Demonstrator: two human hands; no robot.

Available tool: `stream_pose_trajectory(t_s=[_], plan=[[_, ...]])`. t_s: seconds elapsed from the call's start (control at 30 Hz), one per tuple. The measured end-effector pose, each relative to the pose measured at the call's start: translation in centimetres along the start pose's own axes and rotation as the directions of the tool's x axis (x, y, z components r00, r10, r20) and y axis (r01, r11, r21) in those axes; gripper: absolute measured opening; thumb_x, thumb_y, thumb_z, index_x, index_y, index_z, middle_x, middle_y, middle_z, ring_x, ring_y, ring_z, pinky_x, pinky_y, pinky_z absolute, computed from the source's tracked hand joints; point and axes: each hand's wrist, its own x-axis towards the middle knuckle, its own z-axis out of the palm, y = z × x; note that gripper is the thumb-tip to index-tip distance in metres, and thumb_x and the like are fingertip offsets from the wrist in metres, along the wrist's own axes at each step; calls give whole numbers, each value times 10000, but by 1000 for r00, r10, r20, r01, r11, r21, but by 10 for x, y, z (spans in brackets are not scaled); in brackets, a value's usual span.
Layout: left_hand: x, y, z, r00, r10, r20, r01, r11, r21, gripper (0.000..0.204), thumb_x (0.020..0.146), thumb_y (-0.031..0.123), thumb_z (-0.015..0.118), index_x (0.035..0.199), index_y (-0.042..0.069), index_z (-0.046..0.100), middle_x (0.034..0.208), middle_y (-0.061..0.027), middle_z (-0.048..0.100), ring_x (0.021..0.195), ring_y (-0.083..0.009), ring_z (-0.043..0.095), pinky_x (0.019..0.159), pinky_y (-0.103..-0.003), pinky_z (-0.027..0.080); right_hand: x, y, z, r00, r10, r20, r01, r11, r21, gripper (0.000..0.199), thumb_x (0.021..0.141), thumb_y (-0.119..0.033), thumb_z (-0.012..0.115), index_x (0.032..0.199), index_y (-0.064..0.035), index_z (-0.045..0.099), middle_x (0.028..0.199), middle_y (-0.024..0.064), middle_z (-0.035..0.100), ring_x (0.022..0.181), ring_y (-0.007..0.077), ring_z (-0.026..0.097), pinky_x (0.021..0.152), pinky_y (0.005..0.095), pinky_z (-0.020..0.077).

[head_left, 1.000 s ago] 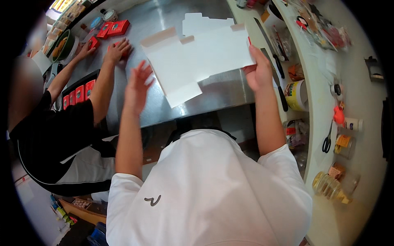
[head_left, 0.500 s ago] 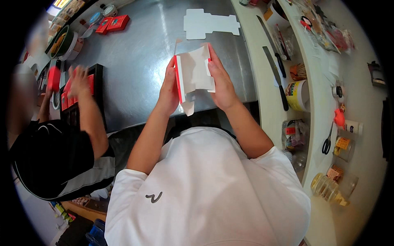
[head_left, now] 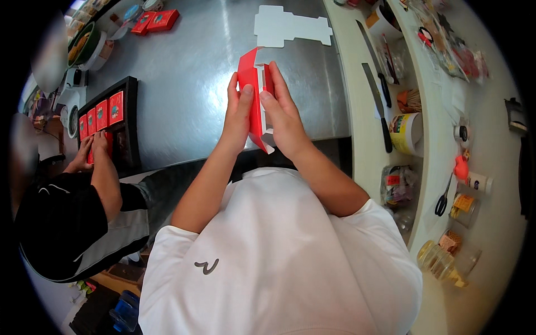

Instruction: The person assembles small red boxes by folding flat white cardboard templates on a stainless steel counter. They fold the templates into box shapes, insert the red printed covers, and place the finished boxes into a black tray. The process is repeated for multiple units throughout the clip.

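Three red boxes or more fill a dark tray (head_left: pixel 133 111) on the steel counter (head_left: pixel 190 84), probably placed left for the co-worker's (head_left: pixel 61 215) easy reach. Ahead of us lies a flat white carton blank (head_left: pixel 290 28), perhaps set aside to leave us room. We hold a partly folded red carton (head_left: pixel 256 114) above the counter's near part, likely squeezing both sides so its panels don't spring apart. Our left grip (head_left: pixel 239 114) half-curls against one red panel; our right grip (head_left: pixel 285 114) half-curls around the opposite side.
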Motion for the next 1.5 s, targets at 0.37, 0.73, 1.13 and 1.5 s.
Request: stream_pose_trajectory(t_s=[0.37, 0.73, 1.13, 1.5], plan=[[5, 5, 8, 995, -40, -95, 41, 999, 12, 749, 913, 474, 488, 1434, 57, 147, 1333, -169, 366, 1222, -246, 410, 997, -340, 364, 4, 2, -4, 1000, -9, -18, 8, 999, -40, 617, 947, -172, 427, 1453, -28, 106, 1450, 172, 260, 1323, 251, 300, 1066, 333, 280], [15, 10, 10, 992, -81, -101, 81, 997, 2, 766, 878, 500, 534, 1397, 38, 211, 1264, -166, 442, 1155, -238, 473, 947, -331, 413, 10, -13, -15, 986, 162, 34, -161, 986, -35, 725, 902, -182, 530, 1466, -71, 88, 1449, 179, 264, 1310, 262, 328, 1046, 350, 319], [34, 24, 10, 993, -95, -76, 98, 995, 36, 774, 864, 534, 530, 1386, 44, 234, 1261, -173, 449, 1109, -237, 508, 892, -345, 463, 34, -14, -39, 969, 135, 207, -95, 977, -190, 729, 896, -193, 516, 1473, -106, 78, 1516, 180, 84, 1383, 279, 192, 1036, 351, 328], [33, 23, 14, 994, -75, -84, 80, 995, 59, 713, 867, 406, 581, 1373, 29, 247, 1252, -171, 455, 1093, -228, 518, 873, -335, 471, 31, -6, -31, 1000, 3, 25, 0, 993, -121, 607, 937, -158, 440, 1462, -71, 148, 1441, 156, 301, 1289, 229, 356, 1039, 317, 319]])
